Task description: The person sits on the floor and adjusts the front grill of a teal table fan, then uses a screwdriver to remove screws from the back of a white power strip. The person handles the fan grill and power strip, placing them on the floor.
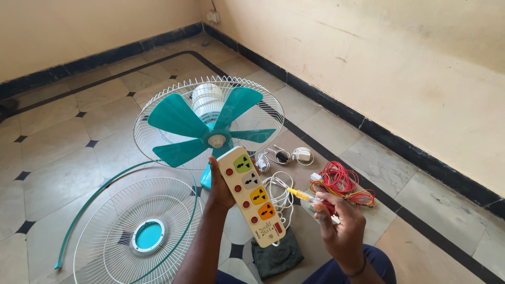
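Observation:
My left hand [220,185] grips a cream power strip [251,204] from behind, holding it up with its face toward me. The strip has several sockets in green, grey, yellow and orange, each with a red button beside it. My right hand [342,223] is closed on a small screwdriver-like tool [310,197] with a yellow and clear shaft and red handle; its tip points left toward the strip without touching it. The strip's white cable [279,193] lies coiled on the floor between my hands.
A teal-bladed fan [208,123] with its rear wire guard stands on the tiled floor ahead. Its loose front guard [138,230] and teal rim ring lie at the left. A bundle of red and yellow wires [341,184], white chargers [301,154] and a dark cloth [277,256] lie nearby.

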